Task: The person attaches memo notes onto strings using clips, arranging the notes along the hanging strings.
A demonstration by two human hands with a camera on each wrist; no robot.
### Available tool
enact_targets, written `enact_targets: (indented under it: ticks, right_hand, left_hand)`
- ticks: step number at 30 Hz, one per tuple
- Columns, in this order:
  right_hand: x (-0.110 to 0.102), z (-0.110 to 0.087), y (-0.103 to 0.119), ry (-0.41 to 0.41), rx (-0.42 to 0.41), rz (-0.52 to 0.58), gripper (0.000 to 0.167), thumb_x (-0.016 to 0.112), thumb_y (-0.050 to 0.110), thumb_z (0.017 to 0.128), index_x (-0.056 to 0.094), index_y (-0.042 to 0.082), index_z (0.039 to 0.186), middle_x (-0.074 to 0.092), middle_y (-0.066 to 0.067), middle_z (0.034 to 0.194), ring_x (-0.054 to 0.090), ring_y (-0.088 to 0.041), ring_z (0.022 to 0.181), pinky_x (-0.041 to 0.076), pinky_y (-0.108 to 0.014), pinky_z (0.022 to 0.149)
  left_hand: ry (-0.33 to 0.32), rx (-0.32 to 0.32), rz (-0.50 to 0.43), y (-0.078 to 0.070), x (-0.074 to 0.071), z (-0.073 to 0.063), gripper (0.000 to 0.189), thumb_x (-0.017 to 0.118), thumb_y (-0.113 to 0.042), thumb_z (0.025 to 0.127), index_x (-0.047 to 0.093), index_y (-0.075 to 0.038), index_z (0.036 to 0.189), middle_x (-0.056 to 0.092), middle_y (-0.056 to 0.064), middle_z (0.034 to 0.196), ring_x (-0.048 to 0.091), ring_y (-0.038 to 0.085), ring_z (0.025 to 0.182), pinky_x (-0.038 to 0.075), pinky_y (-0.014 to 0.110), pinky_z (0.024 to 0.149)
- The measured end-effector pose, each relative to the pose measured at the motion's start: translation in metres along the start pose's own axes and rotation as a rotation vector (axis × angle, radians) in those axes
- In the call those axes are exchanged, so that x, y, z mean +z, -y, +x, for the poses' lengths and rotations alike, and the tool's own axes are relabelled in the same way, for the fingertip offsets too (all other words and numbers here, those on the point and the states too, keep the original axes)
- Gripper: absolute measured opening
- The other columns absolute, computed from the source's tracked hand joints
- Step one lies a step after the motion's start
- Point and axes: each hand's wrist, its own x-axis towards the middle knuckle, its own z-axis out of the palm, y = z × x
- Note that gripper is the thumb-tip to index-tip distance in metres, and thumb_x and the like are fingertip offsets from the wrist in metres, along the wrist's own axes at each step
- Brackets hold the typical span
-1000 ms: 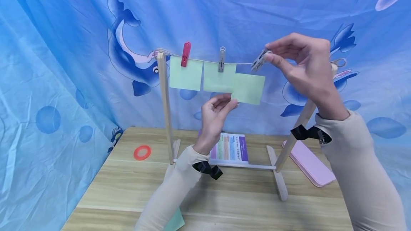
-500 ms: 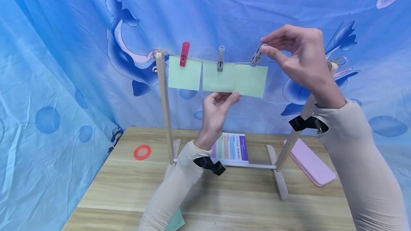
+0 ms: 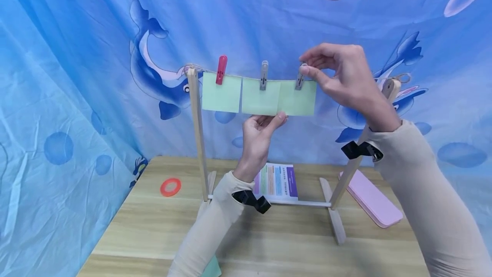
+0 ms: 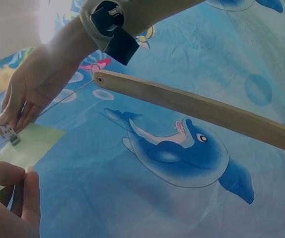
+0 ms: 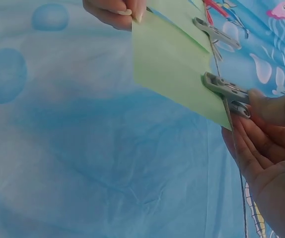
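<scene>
My right hand [image 3: 342, 72] pinches the handle end of a grey clothespin [image 3: 299, 81], whose nose sits over the string and the top edge of a green paper square [image 3: 297, 101]. In the right wrist view this clothespin [image 5: 222, 85] straddles string and paper. Below, my left hand [image 3: 258, 138] pinches the lower left corner of that same square between thumb and fingers. To its left a second green square [image 3: 259, 97] hangs under another grey clothespin [image 3: 264, 74], its right edge overlapped. The leftmost green square [image 3: 221, 95] hangs from a red clothespin [image 3: 221, 69].
The string runs between two wooden posts [image 3: 197, 136] of a stand on the wooden table [image 3: 153, 225]. An orange ring [image 3: 170, 187], a printed booklet [image 3: 282, 181] and a pink case [image 3: 374, 200] lie on it. More green paper [image 3: 212, 267] shows near the front edge.
My left hand has raised the third green square up to the string. My right hand has moved left with the grey clothespin, which turned upright and now overlaps the paper's top edge.
</scene>
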Motion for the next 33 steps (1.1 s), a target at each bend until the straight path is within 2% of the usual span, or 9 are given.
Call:
enact_targets:
  ticks: [9,15,17,20,24,28,33]
  right_hand:
    - [0.004,-0.005,-0.002,0.023,0.01,0.014,0.025,0.074,0.02,0.098,0.075,0.005,0.119,0.078,-0.006,0.105,0.064,0.008,0.087,0.053,-0.005,0.088]
    - [0.006,-0.009,-0.005,0.023,0.019,0.033,0.034,0.072,0.026,0.099,0.072,0.013,0.131,0.078,-0.005,0.116,0.064,0.011,0.094,0.055,-0.011,0.095]
    - [0.005,-0.012,-0.006,0.019,0.03,0.045,0.035,0.073,0.026,0.099,0.071,0.014,0.133,0.077,-0.007,0.121,0.066,0.007,0.1,0.057,-0.015,0.099]
    - [0.003,-0.016,-0.007,-0.012,0.038,0.07,0.035,0.073,0.023,0.099,0.071,0.014,0.132,0.074,-0.007,0.127,0.069,0.0,0.109,0.057,-0.018,0.102]
    - [0.001,-0.024,-0.009,-0.097,0.006,0.113,0.032,0.074,0.015,0.097,0.072,0.01,0.129,0.074,-0.005,0.126,0.069,-0.005,0.114,0.057,-0.019,0.103]
    - [-0.002,-0.034,-0.011,-0.172,-0.047,0.174,0.03,0.073,0.003,0.094,0.073,0.006,0.125,0.074,-0.005,0.122,0.071,-0.01,0.113,0.058,-0.02,0.101]
    - [-0.005,-0.053,-0.01,-0.176,-0.075,0.237,0.033,0.07,-0.006,0.093,0.074,0.003,0.124,0.074,-0.002,0.119,0.073,-0.014,0.108,0.059,-0.018,0.097]
  left_hand:
    - [-0.011,0.007,-0.035,0.004,-0.001,0.001,0.024,0.069,0.001,0.097,0.065,0.007,0.12,0.07,0.003,0.104,0.073,0.016,0.095,0.062,0.032,0.1]
    - [-0.001,0.024,-0.038,0.005,-0.001,0.001,0.02,0.068,0.002,0.097,0.066,0.005,0.117,0.072,0.002,0.101,0.074,0.015,0.093,0.062,0.037,0.102]
    - [0.002,0.028,-0.036,0.006,-0.002,0.001,0.021,0.069,0.003,0.097,0.065,0.004,0.118,0.072,0.001,0.102,0.074,0.014,0.092,0.06,0.043,0.105]
    - [0.006,0.036,-0.028,0.006,-0.002,0.0,0.027,0.07,0.003,0.095,0.066,0.003,0.121,0.073,0.001,0.106,0.074,0.014,0.097,0.061,0.041,0.104]
    - [0.007,0.042,0.007,0.006,-0.004,0.001,0.035,0.074,0.002,0.093,0.066,0.0,0.126,0.074,0.003,0.115,0.071,0.016,0.106,0.061,0.029,0.097]
    - [0.009,0.042,0.071,0.006,-0.009,-0.002,0.037,0.076,-0.001,0.092,0.067,-0.003,0.127,0.075,0.003,0.115,0.072,0.018,0.107,0.061,0.029,0.097]
    - [0.033,0.038,0.165,0.01,-0.02,-0.011,0.033,0.077,-0.002,0.091,0.067,-0.001,0.122,0.075,0.002,0.111,0.072,0.014,0.103,0.062,0.028,0.095]
